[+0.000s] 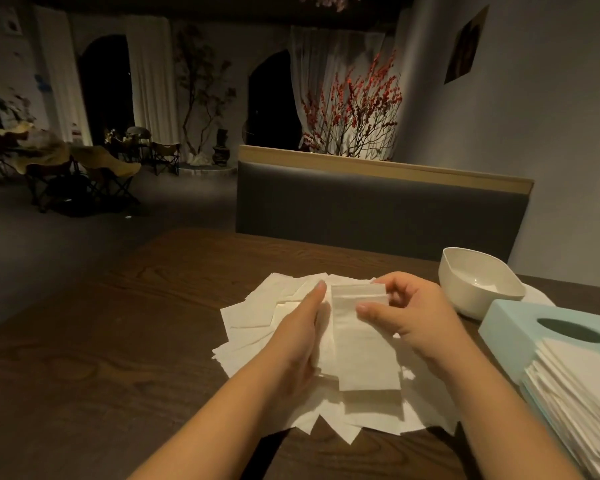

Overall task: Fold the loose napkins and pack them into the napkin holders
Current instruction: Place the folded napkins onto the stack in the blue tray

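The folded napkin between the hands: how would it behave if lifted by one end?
The folded napkin looks thin and soft, so it would likely droop. Probably very light. Its layers might fan open, since only the right hand pinches its far end.

A spread of loose napkins (257,317) lies on the middle of the table (101,358). On it rests a folded napkin (361,351), between the left hand (302,337) and right hand (409,317). To the right stands a bowl (478,282); nearer, a napkin holder (520,327) with a napkin stack (575,400) before it. Behind the table stands a bench (378,206).
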Motion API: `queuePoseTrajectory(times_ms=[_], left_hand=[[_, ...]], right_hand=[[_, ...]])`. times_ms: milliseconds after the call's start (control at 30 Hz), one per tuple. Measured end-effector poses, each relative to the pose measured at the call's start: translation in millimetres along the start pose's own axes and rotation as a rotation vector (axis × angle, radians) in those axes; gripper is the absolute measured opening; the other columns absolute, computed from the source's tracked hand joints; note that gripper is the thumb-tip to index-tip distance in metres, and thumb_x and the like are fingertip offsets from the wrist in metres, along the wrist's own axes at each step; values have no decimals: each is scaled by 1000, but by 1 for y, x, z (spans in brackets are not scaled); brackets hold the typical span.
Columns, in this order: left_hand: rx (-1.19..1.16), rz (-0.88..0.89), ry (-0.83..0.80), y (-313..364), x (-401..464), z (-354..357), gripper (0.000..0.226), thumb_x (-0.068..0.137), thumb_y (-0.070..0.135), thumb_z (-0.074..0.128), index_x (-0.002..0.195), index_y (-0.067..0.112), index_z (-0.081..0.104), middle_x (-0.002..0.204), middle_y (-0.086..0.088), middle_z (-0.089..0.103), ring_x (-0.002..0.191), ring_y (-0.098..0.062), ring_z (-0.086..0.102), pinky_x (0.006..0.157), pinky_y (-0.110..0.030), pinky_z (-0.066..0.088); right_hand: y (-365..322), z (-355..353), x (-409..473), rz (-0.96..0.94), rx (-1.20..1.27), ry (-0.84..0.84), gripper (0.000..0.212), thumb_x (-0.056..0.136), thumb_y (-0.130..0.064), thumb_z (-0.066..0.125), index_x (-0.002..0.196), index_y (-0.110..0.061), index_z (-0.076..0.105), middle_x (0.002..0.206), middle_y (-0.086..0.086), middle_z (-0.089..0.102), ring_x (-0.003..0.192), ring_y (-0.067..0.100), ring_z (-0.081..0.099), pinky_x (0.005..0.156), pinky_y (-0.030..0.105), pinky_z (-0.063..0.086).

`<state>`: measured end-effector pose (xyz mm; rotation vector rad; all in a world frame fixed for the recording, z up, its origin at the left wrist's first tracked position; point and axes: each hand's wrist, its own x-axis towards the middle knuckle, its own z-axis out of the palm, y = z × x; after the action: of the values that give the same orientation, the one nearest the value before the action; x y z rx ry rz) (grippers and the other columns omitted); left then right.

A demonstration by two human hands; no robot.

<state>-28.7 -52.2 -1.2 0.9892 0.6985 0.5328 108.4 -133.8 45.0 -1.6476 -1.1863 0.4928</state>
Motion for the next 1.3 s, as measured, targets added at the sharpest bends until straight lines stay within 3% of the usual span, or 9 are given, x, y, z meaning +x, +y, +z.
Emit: queuePoseTrajectory(times_ms=[67,200,333,400,567,833,1000,1167,1300], left_hand=[[12,-4,-14,-2,1,0,73,65,82,69,123,38,67,126,-2,70,121,-30,63,109,-53,41],[76,159,7,-2,-5,6,29,97,33,62,126,29,65,113,-2,76,107,-25,71,100,-50,52],[-104,228,63,1,-16,21,23,102,27,54,122,25,65,107,-7,77,103,-29,72,98,-54,53],[-196,228,55,-5,-22,32,22,102,27,55,122,26,64,109,-7,76,102,-29,72,95,-52,56],[-224,249,5,-28,-47,53,22,96,22,62,117,30,64,111,-5,74,106,-29,69,92,-52,57],[451,492,-84,-54,-74,46,47,94,15,66,128,43,49,122,9,64,103,-9,69,86,-35,61],[901,460,-219,-68,-77,56,84,94,22,62,141,60,4,121,24,45,98,-4,62,91,-19,51],[815,561,-210,-72,-79,65,91,90,8,61,124,75,9,123,22,40,90,-3,60,80,-15,52],[785,603,-205,-75,-76,58,96,86,3,63,122,76,11,122,18,41,82,-7,58,71,-17,51]], right_hand=[[3,9,1,12,-19,62,26,77,-18,82,96,-26,66,83,-8,72,81,13,70,72,30,61],[2,8,2,-5,-54,223,23,90,-31,70,110,-26,59,100,-9,62,94,9,60,66,18,46],[-6,-6,-17,223,187,-77,35,82,-47,68,108,-24,63,100,-2,70,93,15,64,81,37,57],[-4,-2,-34,279,363,-227,36,77,-36,75,110,-25,67,97,-1,76,91,21,72,79,39,59],[23,-12,-68,326,554,81,40,76,-10,81,112,-20,66,99,7,76,92,33,73,78,57,59],[46,-45,-123,115,292,163,29,82,-10,76,106,-22,66,98,-5,75,88,4,71,71,20,57],[61,-47,-137,90,-103,122,53,80,-23,80,118,-33,46,109,-19,56,95,-2,56,68,8,46],[64,-49,-138,-17,-94,86,69,78,-18,81,127,-46,40,125,-31,43,108,-26,40,78,-5,34],[74,-54,-142,-41,-15,71,64,81,-14,79,126,-48,50,114,-29,55,109,-14,49,86,4,41]])
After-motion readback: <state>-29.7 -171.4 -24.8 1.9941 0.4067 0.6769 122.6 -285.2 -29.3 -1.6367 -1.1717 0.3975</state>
